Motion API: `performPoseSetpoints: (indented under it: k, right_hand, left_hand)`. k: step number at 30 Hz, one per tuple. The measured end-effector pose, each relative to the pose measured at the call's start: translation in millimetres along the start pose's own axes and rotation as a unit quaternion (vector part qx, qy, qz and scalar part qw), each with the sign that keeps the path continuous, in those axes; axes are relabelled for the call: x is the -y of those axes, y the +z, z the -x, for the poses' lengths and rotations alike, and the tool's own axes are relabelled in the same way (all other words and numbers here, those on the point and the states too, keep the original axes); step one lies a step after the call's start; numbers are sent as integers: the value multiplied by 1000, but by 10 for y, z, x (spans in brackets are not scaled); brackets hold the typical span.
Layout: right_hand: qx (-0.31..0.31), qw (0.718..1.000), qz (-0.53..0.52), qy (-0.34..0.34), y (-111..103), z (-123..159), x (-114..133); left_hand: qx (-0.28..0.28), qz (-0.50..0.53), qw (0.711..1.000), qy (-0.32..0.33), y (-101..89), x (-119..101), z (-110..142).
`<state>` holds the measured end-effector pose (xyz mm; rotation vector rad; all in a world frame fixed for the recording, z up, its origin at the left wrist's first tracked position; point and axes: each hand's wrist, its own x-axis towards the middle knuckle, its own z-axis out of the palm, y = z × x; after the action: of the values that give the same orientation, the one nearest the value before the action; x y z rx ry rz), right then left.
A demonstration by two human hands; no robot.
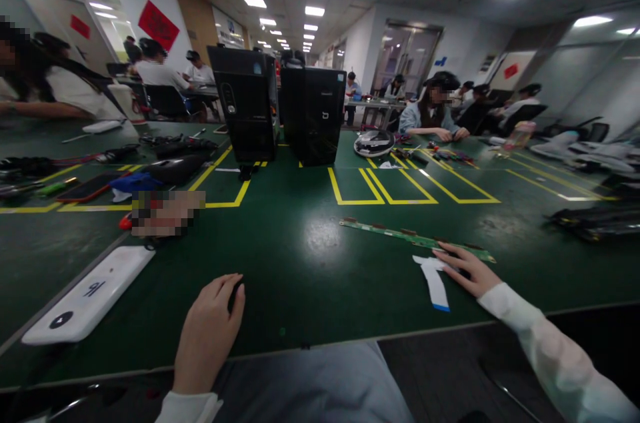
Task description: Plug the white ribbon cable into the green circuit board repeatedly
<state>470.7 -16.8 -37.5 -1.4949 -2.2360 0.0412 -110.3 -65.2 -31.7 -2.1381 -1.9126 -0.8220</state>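
My left hand [210, 329] rests near the table's front edge with its fingers curled over a small black object [235, 294] that is mostly hidden. My right hand [465, 269] lies flat on the green table, fingers stretched out toward a white ribbon cable with a blue tip [434, 281]. Its fingertips touch the cable close to a long thin green circuit board [415, 237] that lies just beyond.
A white flat device [87, 296] lies at the front left. Two black computer towers [280, 113] stand mid-table among yellow tape outlines [380, 193]. Tools and cables clutter the left side [125, 173]. Other people sit at the table's far right [433, 113] and left [45, 89].
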Motion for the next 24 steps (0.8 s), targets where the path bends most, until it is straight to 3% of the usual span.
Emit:
performPoseSetpoints:
  k: [6,15,18,22,24]
  right_hand:
    - [29,981,67,181,-334,330,-574]
    - [16,934,147,324,-504,371,-680]
    - [22,922,174,345,-497,360,-695]
    - [59,925,211,311,-478,379,-784]
    - [31,920,230,316,-460,369,-824]
  left_hand:
    - [0,4,1000,0,-19,-16,-11]
    - [10,1,1000,-8,-12,-10,-12]
    - [9,1,1000,-8,-6,-4,-7]
    - [7,-6,1000,-3,-14,-6,-1]
    - [8,-8,1000,0,-20,-8,0]
